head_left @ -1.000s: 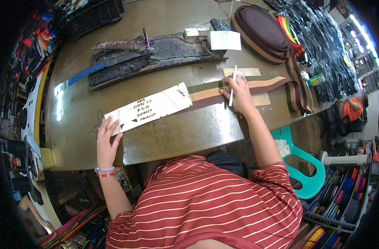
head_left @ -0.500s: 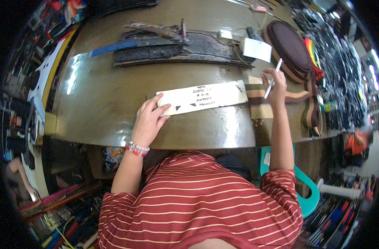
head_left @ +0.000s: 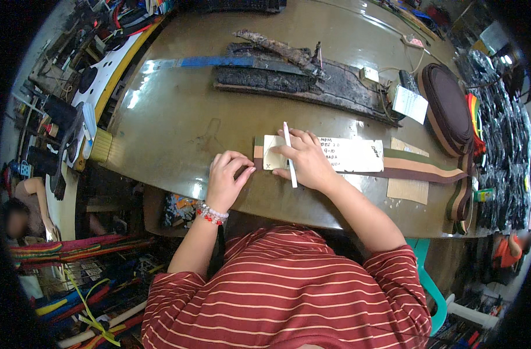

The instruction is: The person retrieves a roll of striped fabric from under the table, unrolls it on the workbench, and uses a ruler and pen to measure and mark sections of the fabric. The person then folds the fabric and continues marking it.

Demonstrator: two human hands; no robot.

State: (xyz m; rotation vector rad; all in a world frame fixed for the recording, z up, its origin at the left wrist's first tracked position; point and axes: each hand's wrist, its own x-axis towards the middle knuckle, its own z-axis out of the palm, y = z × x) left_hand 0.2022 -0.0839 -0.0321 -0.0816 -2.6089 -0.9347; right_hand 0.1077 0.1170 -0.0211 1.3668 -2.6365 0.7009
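Note:
A long whitish rectangular template [head_left: 355, 155] with handwriting on it lies over a webbing strap [head_left: 422, 166] striped green, tan and brown. The strap's end shows past the template's left edge. My right hand [head_left: 309, 158] presses on the template and holds a slim white pen [head_left: 286, 134] between its fingers. My left hand [head_left: 226, 179], a beaded bracelet at its wrist, is closed at the strap's left end. Its thumb and fingertips pinch at the strap's edge.
A big coil of the webbing [head_left: 448, 107] stands at right, near a paper pad [head_left: 409, 104]. A cardboard piece [head_left: 406, 189] lies under the strap. Farther back is a dark, scorched-looking board [head_left: 265, 81] with a blue strip [head_left: 216, 61]. Packed goods [head_left: 501, 145] line the right side.
The strap's end has come left under the template. My right hand, pen still in it, has come down from the right onto the template. My left hand has left the template for the strap's end.

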